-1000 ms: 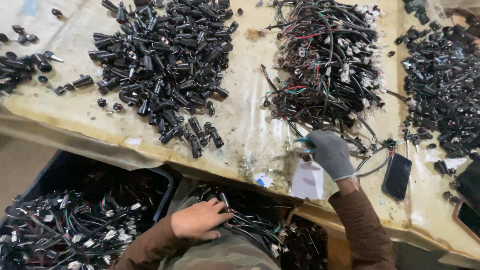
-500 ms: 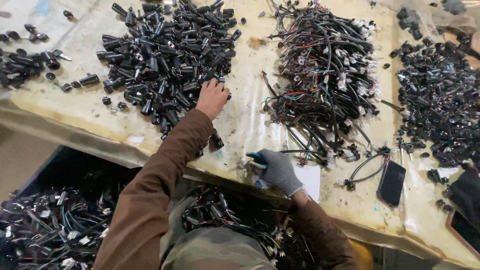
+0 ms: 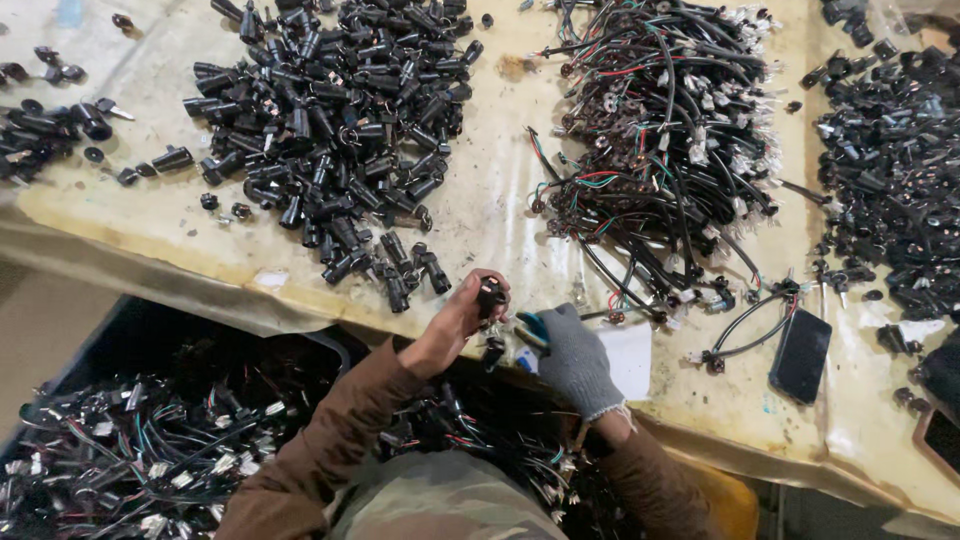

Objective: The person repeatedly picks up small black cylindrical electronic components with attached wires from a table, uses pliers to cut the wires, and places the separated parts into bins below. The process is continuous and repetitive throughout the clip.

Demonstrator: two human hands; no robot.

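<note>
- The left hand (image 3: 455,325) is bare and its grip is closed around a small black cylindrical part (image 3: 490,296), which sits between the fingertips at the near edge of the worktop (image 3: 500,200).
- The right hand (image 3: 572,355) wears a grey knit glove; its grip is closed on a slim tool with a blue-green handle (image 3: 532,330), whose tip points toward the black cylindrical part, just beside it.
- A second small black piece (image 3: 491,352) shows just below the black cylindrical part, between the two hands; whether either hand touches it I cannot tell.
- Beyond the black cylindrical part, up and to the left, lies a big pile of black cylindrical parts (image 3: 340,130); its closest pieces are near the left hand.
- Up and to the right of the black cylindrical part lies a tangle of black, red and green wire harnesses (image 3: 670,150).
- Right of the black cylindrical part, under the gloved wrist, lies a white sheet of paper (image 3: 632,360), and farther right a dark phone (image 3: 800,355).
- The worktop is covered with a stained, yellowish sheet.
- Below the black cylindrical part, under the worktop's edge, dark bins (image 3: 150,340) hold more wired parts.
</note>
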